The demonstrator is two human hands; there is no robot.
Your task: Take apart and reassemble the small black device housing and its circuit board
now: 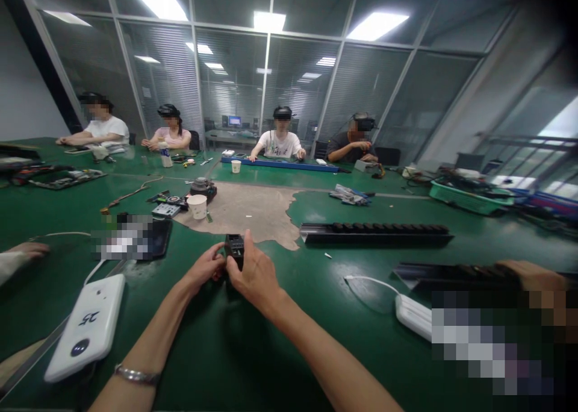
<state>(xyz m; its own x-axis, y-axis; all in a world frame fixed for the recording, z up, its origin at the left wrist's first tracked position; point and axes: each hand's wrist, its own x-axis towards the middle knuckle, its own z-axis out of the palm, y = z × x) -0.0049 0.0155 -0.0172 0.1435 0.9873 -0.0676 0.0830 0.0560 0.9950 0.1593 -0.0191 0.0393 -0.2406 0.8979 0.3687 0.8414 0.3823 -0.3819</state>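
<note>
LH [206, 268], RH [256, 274] hold blk block [235, 246] nr tan patch [255, 207] edge; tbl [334, 297] to R.

One rounded, silver-coloured bracelet [135, 374] is encircling the left forearm [160, 333] past seven o'clock. The right forearm [325, 364] is showing bare toward five.

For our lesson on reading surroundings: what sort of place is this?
Probably a shared electronics workroom: several people sit at a large green table, and loose electronic parts lie on it.
</note>
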